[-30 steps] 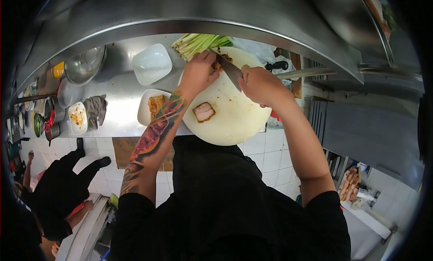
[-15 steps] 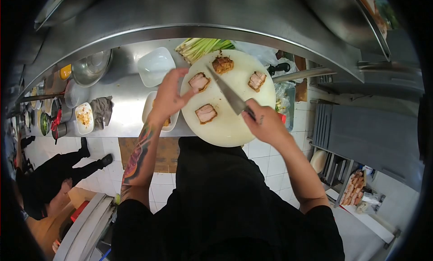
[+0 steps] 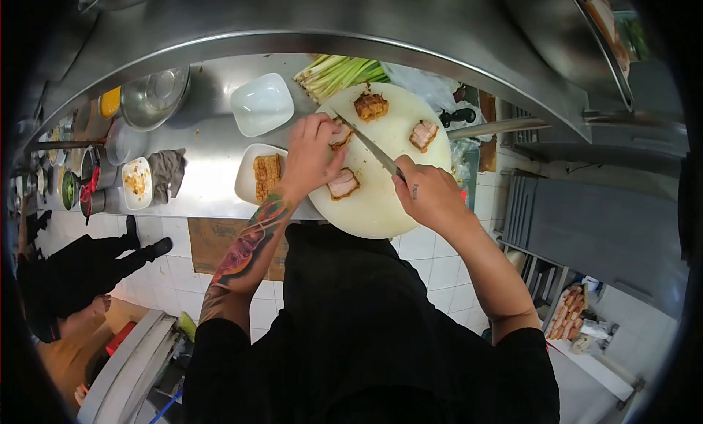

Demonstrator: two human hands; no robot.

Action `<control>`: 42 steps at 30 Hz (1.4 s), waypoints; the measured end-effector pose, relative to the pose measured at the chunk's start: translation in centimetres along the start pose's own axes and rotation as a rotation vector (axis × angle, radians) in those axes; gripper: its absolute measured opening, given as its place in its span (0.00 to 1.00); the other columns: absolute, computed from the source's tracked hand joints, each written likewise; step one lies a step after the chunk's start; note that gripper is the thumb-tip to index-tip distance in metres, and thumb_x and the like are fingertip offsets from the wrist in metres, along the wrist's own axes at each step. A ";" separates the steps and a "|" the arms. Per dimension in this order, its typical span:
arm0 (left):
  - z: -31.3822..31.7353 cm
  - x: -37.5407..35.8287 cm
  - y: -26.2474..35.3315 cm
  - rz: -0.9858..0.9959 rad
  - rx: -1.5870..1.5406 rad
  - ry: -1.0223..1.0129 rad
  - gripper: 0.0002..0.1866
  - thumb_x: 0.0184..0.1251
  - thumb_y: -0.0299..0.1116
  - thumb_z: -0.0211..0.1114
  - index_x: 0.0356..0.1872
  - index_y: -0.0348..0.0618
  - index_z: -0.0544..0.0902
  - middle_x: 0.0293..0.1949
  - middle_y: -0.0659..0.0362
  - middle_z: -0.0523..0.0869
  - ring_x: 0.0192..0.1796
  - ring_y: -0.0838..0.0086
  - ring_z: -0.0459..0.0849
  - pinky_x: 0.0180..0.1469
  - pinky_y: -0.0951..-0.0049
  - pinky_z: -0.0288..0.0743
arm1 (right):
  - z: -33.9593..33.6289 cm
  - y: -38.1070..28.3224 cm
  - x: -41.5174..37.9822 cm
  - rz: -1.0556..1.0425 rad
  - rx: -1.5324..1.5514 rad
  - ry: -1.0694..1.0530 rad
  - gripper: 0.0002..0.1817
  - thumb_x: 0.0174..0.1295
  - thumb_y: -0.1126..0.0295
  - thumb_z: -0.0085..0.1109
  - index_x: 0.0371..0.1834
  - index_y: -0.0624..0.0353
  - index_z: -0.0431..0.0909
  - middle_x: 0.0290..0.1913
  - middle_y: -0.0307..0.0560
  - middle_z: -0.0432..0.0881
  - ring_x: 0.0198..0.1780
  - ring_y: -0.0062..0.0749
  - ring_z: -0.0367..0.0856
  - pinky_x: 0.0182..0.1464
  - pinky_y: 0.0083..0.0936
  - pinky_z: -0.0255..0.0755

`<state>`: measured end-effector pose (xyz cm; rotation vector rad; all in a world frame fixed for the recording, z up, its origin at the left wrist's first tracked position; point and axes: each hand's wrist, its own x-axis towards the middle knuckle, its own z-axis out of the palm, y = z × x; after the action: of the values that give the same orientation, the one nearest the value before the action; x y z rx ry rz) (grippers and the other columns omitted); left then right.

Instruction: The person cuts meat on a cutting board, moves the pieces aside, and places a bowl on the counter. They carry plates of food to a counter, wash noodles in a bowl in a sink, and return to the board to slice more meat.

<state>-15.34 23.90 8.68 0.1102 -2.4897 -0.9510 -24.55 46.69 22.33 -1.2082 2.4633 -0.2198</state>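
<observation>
A round pale cutting board (image 3: 392, 212) carries several pieces of browned, layered meat. My right hand (image 3: 432, 195) is closed round the handle of a knife (image 3: 375, 152), whose blade points up and left. The blade tip lies beside the left meat piece (image 3: 340, 136). My left hand (image 3: 315, 154) is on that piece, fingers bent over it and partly hiding it. Just below my left hand sits another piece (image 3: 343, 184). A darker brown piece (image 3: 371, 107) is at the top of the board, and one more (image 3: 423, 135) is at the right.
Left of the board are a white dish (image 3: 247, 176) with browned meat and a white square bowl (image 3: 262, 105). Green stalks (image 3: 340, 74) lie behind the board. A steel shelf (image 3: 329, 43) spans above. Another person (image 3: 69, 277) stands at the far left.
My left hand has moved right and come down onto the left meat piece. The knife blade has shifted slightly, its tip now beside that piece. The camera view has shifted a little.
</observation>
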 end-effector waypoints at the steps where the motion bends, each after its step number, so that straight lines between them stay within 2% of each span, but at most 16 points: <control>1: 0.3 0.0 -0.2 -0.002 -0.003 0.004 0.23 0.54 0.29 0.76 0.51 0.40 0.79 0.55 0.49 0.78 0.57 0.49 0.77 0.61 0.53 0.72 | -0.2 -0.1 0.0 0.005 -0.033 -0.024 0.10 0.74 0.66 0.58 0.47 0.60 0.73 0.29 0.57 0.86 0.34 0.56 0.88 0.40 0.51 0.80; 6: 0.5 0.3 -0.2 -0.011 -0.073 0.008 0.16 0.56 0.26 0.74 0.45 0.39 0.81 0.55 0.50 0.77 0.56 0.50 0.77 0.57 0.56 0.78 | -0.7 -0.1 0.2 0.020 -0.079 -0.105 0.10 0.74 0.65 0.57 0.48 0.61 0.74 0.29 0.57 0.86 0.36 0.57 0.89 0.43 0.51 0.81; 10: 0.5 0.4 -0.8 -0.001 -0.119 0.004 0.16 0.56 0.25 0.75 0.45 0.40 0.80 0.54 0.50 0.78 0.56 0.49 0.78 0.58 0.55 0.76 | -1.0 -0.3 0.5 0.031 -0.086 -0.137 0.10 0.73 0.66 0.57 0.47 0.62 0.74 0.30 0.58 0.86 0.37 0.57 0.89 0.42 0.51 0.81; 18: 1.0 0.2 -1.3 0.014 -0.111 0.054 0.14 0.55 0.26 0.75 0.42 0.40 0.82 0.52 0.53 0.81 0.54 0.51 0.81 0.55 0.57 0.80 | -2.7 -1.4 3.1 0.024 -0.133 -0.277 0.10 0.70 0.69 0.59 0.45 0.64 0.74 0.30 0.61 0.86 0.38 0.57 0.90 0.41 0.51 0.82; 20: 1.0 0.2 -1.4 0.011 -0.107 0.053 0.15 0.55 0.26 0.76 0.42 0.41 0.82 0.52 0.53 0.81 0.55 0.51 0.81 0.55 0.57 0.80 | -2.8 -1.6 4.1 -0.013 -0.099 -0.265 0.11 0.70 0.68 0.58 0.45 0.65 0.74 0.31 0.62 0.86 0.40 0.58 0.90 0.42 0.53 0.82; 24: 1.1 0.0 -1.2 -0.027 -0.110 0.061 0.15 0.55 0.26 0.76 0.42 0.41 0.82 0.52 0.53 0.81 0.55 0.52 0.81 0.54 0.57 0.80 | 2.5 -1.0 8.6 -0.018 -0.105 -0.152 0.11 0.72 0.66 0.57 0.46 0.64 0.74 0.33 0.62 0.87 0.40 0.59 0.90 0.44 0.54 0.82; 26: 1.1 0.1 -1.3 -0.016 -0.118 0.063 0.15 0.55 0.27 0.76 0.42 0.41 0.82 0.53 0.54 0.81 0.55 0.52 0.81 0.54 0.57 0.80 | 3.3 -1.0 9.5 0.011 0.032 -0.101 0.13 0.77 0.61 0.53 0.48 0.62 0.71 0.32 0.62 0.86 0.40 0.65 0.86 0.45 0.58 0.77; 34: 0.2 -1.3 -1.6 0.010 -0.180 0.073 0.17 0.57 0.28 0.78 0.46 0.41 0.82 0.56 0.50 0.80 0.58 0.49 0.80 0.58 0.56 0.78 | -2.5 -0.7 4.4 -0.034 0.047 -0.048 0.12 0.76 0.62 0.56 0.45 0.61 0.74 0.28 0.59 0.85 0.36 0.62 0.87 0.41 0.54 0.79; 36: -0.1 -1.5 -1.6 0.045 -0.165 0.070 0.17 0.58 0.26 0.77 0.47 0.41 0.83 0.57 0.48 0.80 0.58 0.48 0.80 0.59 0.54 0.77 | -2.7 -0.7 3.2 -0.024 0.000 -0.056 0.11 0.75 0.62 0.57 0.44 0.60 0.74 0.27 0.59 0.85 0.35 0.61 0.86 0.40 0.54 0.78; 38: 0.0 -1.5 -1.6 0.052 -0.164 0.067 0.16 0.58 0.25 0.77 0.47 0.41 0.83 0.56 0.49 0.80 0.58 0.48 0.80 0.59 0.54 0.77 | -2.2 -0.5 2.4 -0.008 -0.053 -0.159 0.11 0.76 0.63 0.56 0.45 0.60 0.75 0.27 0.58 0.84 0.34 0.60 0.86 0.41 0.53 0.79; 42: 0.2 -1.3 -1.8 0.072 -0.159 0.075 0.15 0.57 0.24 0.76 0.45 0.41 0.83 0.55 0.49 0.81 0.57 0.48 0.80 0.59 0.54 0.77 | -1.2 -0.7 1.7 -0.033 -0.090 -0.157 0.10 0.76 0.64 0.55 0.45 0.61 0.75 0.27 0.58 0.85 0.33 0.59 0.87 0.40 0.53 0.80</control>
<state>-14.44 23.00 6.82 0.0045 -2.3243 -1.0902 -25.48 44.88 23.22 -1.2538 2.3405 -0.0220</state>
